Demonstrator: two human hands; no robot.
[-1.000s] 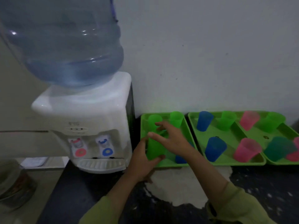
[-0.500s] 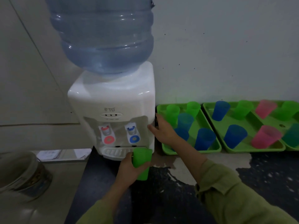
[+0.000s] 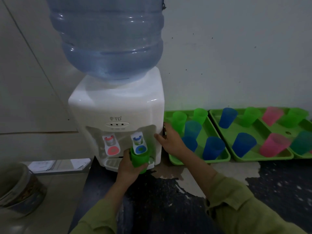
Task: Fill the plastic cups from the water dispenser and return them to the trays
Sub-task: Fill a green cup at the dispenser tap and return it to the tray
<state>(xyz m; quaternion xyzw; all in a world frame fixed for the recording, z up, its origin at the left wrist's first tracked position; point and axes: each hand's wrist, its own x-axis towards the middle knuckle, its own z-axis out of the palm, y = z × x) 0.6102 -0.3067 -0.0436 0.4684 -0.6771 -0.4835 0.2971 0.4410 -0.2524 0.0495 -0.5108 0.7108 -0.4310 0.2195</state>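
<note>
My left hand (image 3: pixel 125 168) grips a green plastic cup (image 3: pixel 139 162) right under the blue tap (image 3: pixel 139 144) of the white water dispenser (image 3: pixel 116 119), above its drip tray (image 3: pixel 111 163). A red tap (image 3: pixel 110 145) sits to the left of the blue one. My right hand (image 3: pixel 169 141) rests against the dispenser's right front corner, thumb on the front face. Beside it, the nearest green tray (image 3: pixel 217 159) holds green and blue cups. A second green tray (image 3: pixel 263 157) carries blue, green and pink cups.
A large blue water bottle (image 3: pixel 108 36) sits on top of the dispenser. A third green tray (image 3: pixel 303 125) with cups is cut off at the right edge. A round tin (image 3: pixel 18 188) stands low on the left. The dark counter (image 3: pixel 168 200) has a pale worn patch.
My left hand lifted the green cup from in front of the drip tray up under the blue tap. My right hand stayed at the dispenser's right side.
</note>
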